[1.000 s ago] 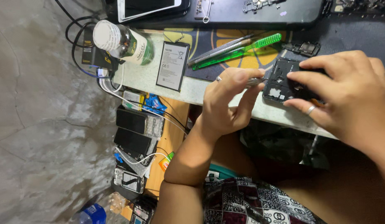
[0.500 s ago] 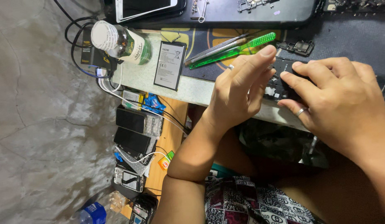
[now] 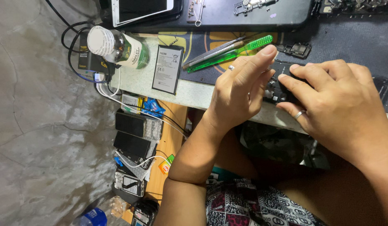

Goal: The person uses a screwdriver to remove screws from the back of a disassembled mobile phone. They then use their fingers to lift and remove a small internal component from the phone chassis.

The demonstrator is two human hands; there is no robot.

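Note:
A dark phone with its back off [image 3: 280, 82] lies at the edge of the pale worktop [image 3: 190, 93]. My right hand [image 3: 342, 111], a ring on one finger, grips it from the right with fingertips on its inner parts. My left hand [image 3: 240, 90] lies over the phone's left end, its index finger stretched out toward a green toothbrush [image 3: 244, 47]. The small metal end of a thin tool [image 3: 231, 67] shows at the back of my left hand; the rest is hidden in the fingers. Grey tweezers [image 3: 210, 53] lie next to the toothbrush.
A flat phone battery [image 3: 167, 69] and a lying bottle [image 3: 118, 47] sit left on the worktop. A white tablet [image 3: 141, 9] and dark tray [image 3: 248, 12] are at the back. Several phones [image 3: 133, 134] and cables [image 3: 131, 111] lie below left. A blue bottle cap [image 3: 93, 216] is on the floor.
My left hand has risen and swung right, from beside the phone to over its left end, with the index finger now extended. My right hand has stayed on the phone.

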